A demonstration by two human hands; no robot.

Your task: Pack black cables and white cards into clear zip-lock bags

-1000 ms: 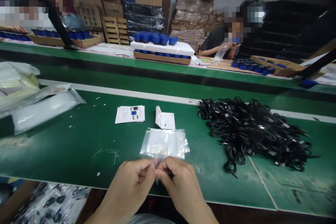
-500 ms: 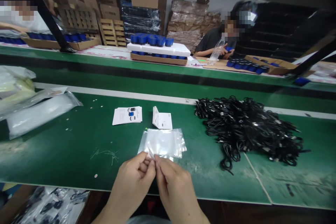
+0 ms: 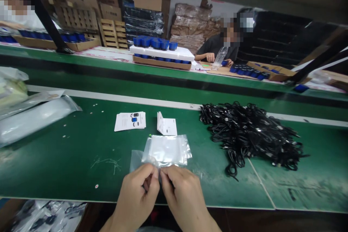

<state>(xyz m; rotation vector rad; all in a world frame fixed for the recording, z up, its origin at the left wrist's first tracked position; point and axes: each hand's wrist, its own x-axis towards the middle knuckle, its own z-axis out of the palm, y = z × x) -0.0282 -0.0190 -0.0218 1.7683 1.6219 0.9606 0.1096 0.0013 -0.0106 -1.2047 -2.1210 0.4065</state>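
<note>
Green workbench (image 3: 67, 159) | black cable pile (image 3: 250, 134) right of grip, well apart | clear zip bag (image 3: 165, 150) lying directly ahead of grip, near edge pinched | left hand (image 3: 137, 194), right hand (image 3: 182, 197): narrow two-handed pinch, holding bag edge

This is a factory packing floor, with a long green assembly-line bench (image 3: 67, 156) running from 9 to 3 o'clock, and slatted wooden pallets (image 3: 112, 33) and stacked brown cardboard cartons (image 3: 144, 0) at 11 o'clock.
</note>
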